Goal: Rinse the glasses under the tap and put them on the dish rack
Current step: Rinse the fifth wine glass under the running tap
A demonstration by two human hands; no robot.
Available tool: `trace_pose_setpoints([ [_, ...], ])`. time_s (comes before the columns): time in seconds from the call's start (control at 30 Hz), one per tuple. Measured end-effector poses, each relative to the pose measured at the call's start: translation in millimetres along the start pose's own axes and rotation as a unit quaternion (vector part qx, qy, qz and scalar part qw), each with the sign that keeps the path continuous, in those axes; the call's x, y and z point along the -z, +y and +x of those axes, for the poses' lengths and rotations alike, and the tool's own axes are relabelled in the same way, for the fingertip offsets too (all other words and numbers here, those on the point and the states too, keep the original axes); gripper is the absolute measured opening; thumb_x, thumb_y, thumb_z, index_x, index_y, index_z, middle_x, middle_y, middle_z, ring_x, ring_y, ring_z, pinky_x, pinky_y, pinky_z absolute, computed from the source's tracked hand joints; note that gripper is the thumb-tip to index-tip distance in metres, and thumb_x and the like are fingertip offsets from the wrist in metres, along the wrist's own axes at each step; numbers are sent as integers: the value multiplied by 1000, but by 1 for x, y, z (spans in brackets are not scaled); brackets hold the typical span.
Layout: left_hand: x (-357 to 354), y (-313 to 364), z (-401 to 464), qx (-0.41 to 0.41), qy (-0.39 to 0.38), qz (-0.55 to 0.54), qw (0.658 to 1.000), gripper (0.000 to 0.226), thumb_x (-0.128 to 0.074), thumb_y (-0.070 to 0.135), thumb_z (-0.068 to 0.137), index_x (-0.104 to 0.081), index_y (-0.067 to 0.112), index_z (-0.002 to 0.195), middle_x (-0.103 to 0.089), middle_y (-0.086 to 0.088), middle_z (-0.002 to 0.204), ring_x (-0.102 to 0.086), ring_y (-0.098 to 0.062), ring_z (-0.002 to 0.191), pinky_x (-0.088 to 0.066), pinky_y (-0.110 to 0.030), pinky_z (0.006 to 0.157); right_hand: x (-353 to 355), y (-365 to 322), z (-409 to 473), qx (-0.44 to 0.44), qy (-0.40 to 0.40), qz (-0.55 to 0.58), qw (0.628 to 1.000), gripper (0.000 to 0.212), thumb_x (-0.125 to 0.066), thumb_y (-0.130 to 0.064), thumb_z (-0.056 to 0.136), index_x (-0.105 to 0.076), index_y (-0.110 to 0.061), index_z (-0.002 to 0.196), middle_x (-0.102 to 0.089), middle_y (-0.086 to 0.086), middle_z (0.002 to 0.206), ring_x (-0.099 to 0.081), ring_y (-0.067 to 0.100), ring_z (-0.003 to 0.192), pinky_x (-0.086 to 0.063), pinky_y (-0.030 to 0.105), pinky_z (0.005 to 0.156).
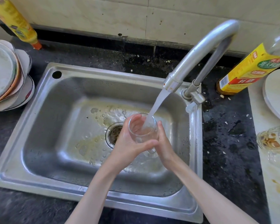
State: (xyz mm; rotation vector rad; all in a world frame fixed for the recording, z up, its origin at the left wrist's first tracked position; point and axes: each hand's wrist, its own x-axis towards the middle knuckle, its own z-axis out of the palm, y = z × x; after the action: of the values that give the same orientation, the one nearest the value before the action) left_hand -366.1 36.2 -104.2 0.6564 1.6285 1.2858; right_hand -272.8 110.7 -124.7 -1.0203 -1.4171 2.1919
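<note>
Rinsing step: left hand (128, 143) and right hand (164, 143) both grip the glass (142, 128) over the sink (39, 160) drain, tap (199, 54) stream pouring in. Dirty glass (275, 141) waits right of sink, on counter (229, 143). Next likely: tip out, find rack; none visible.

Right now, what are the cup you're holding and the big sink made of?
The drinking glass looks like clear, smooth glass: the fingers and the water stream show right through it, though clear plastic can't be ruled out. The sink looks like stainless steel, silvery grey with a dull brushed shine, soft reflections and some yellowish stains.
</note>
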Motion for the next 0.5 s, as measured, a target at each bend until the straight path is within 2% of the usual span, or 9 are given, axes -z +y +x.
trace_pose_setpoints([
  [0.07, 3, 4, -1, -13, -4, 28, 1000, 85, -82, 39, 48, -42, 30, 123, -54, 8, 125, -53, -2, 116, -41, -23, 101, -1, 1, 1, 7, -7, 13, 1000, 59, -4, -33, 102, -62, -25, 105, -73, -9, 92, -65, 6, 93, -47, 17, 83],
  [0.2, 10, 7, -9, -24, 1, 89, 996, 93, -89, 39, 51, -36, 35, 127, -50, 13, 129, -46, 9, 117, -34, -9, 98, 1, -2, 1, 31, -13, -41, 999, 68, -6, -39, 99, -73, -35, 91, -72, -12, 98, -63, 4, 103, -44, 20, 93],
  [0.27, 12, 7, -16, -31, 13, 110, 993, 97, -81, 39, 54, -30, 30, 137, -48, 15, 132, -43, 13, 118, -32, -3, 94, 5, -2, 3, 37, 5, -83, 996, 65, -8, -45, 98, -72, -33, 93, -71, -11, 103, -61, 4, 108, -42, 22, 97],
  [0.33, 14, 5, -21, -44, 30, 109, 993, 98, -75, 39, 58, -27, 27, 142, -44, 15, 137, -42, 11, 121, -33, -6, 97, 11, -5, 6, 58, 30, -153, 986, 71, -8, -58, 95, -69, -22, 92, -72, -3, 96, -63, 14, 102, -43, 32, 98],
  [0.4, 16, 2, -24, -69, 67, 121, 988, 94, -77, 41, 64, -27, 27, 142, -39, 14, 140, -42, 5, 124, -35, -12, 101, 16, -11, 9, 95, 59, -277, 954, 79, -6, -71, 86, -56, -10, 77, -60, 0, 75, -57, 21, 82, -41, 44, 93],
  [0.43, 17, 1, -24, -99, 95, 148, 979, 88, -78, 42, 68, -30, 25, 140, -40, 12, 138, -42, 1, 125, -35, -14, 102, 19, -14, 10, 109, 72, -333, 934, 77, -6, -70, 85, -50, -7, 74, -54, 0, 71, -52, 21, 78, -39, 47, 93],
  [0.5, 19, 1, -24, -189, 153, 222, 944, 71, -73, 40, 72, -42, 16, 131, -44, 6, 130, -44, -6, 122, -37, -19, 101, 24, -22, 13, 122, 86, -386, 910, 73, -6, -61, 86, -48, -2, 76, -54, 8, 74, -51, 22, 78, -37, 51, 95],
])
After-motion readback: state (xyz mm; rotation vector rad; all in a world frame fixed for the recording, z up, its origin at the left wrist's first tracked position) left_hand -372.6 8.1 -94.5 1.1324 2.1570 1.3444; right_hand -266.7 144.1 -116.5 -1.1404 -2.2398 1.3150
